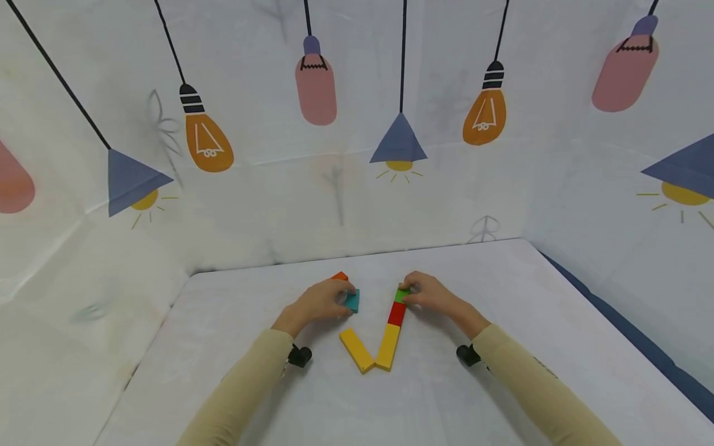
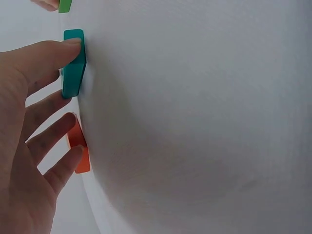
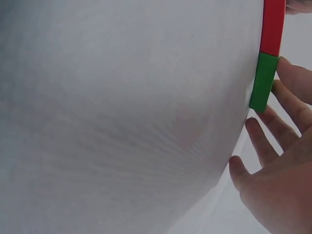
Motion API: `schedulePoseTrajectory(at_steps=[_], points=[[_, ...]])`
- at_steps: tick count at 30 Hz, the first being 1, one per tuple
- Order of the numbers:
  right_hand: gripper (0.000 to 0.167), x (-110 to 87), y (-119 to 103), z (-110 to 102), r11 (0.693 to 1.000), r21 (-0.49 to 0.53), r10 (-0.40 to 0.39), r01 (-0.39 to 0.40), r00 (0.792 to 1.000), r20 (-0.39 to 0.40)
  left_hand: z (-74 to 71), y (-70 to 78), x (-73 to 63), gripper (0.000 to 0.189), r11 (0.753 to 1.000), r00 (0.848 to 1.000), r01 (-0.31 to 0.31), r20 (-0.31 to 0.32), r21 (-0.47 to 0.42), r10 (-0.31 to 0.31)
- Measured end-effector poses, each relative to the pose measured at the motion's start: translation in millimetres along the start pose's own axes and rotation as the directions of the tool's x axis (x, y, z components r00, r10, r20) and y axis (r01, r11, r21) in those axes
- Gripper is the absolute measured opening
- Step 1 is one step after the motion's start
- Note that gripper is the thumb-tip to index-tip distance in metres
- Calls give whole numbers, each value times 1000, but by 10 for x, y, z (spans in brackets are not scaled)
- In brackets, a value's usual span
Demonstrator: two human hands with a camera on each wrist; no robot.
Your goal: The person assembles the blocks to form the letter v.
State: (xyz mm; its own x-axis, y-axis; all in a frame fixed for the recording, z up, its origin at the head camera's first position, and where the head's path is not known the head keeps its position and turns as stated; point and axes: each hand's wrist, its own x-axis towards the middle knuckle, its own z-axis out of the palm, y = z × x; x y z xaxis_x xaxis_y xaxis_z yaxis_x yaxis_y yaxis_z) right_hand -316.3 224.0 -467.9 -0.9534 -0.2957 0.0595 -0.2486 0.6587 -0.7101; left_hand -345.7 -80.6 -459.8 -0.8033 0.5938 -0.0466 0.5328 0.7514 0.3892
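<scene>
My left hand pinches a teal block between thumb and fingers. In the left wrist view, its outer fingers touch an orange block lying just beyond the teal block. My right hand holds a green block by its side and far end. That green block sits end to end with a red block, as the right wrist view also shows. Below the red one, a long yellow block continues the line. A second yellow block slants away to the left, their near ends meeting in a V.
The blocks lie on a white-covered table. Behind it hangs a pale backdrop printed with lamps and bulbs. A dark blue strip runs along the table's right edge. Each wrist wears a small black camera.
</scene>
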Motion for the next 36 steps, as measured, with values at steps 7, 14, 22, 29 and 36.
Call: schedulePoseTrajectory(at_steps=[7, 14, 22, 29, 36], points=[[29, 3, -49, -8, 1000, -3, -5, 5, 1000, 3, -4, -21, -9, 42, 1000, 999, -15, -37, -3, 15], [30, 9, -53, -9, 1000, -11, -16, 16, 1000, 6, -31, -12, -47, 37, 1000, 996, 7, -86, 14, -5], [30, 4, -36, -19, 1000, -8, -18, 18, 1000, -3, -76, -8, -123, 37, 999, 994, 51, -96, -16, -53], [29, 15, -19, -5, 1000, -8, -12, 12, 1000, 0, -88, -43, -206, 35, 998, 992, 61, -113, -12, -62], [29, 22, 7, 6, 1000, -21, 10, -10, 1000, -5, -62, -59, -274, 32, 996, 988, 90, -127, -30, -93]])
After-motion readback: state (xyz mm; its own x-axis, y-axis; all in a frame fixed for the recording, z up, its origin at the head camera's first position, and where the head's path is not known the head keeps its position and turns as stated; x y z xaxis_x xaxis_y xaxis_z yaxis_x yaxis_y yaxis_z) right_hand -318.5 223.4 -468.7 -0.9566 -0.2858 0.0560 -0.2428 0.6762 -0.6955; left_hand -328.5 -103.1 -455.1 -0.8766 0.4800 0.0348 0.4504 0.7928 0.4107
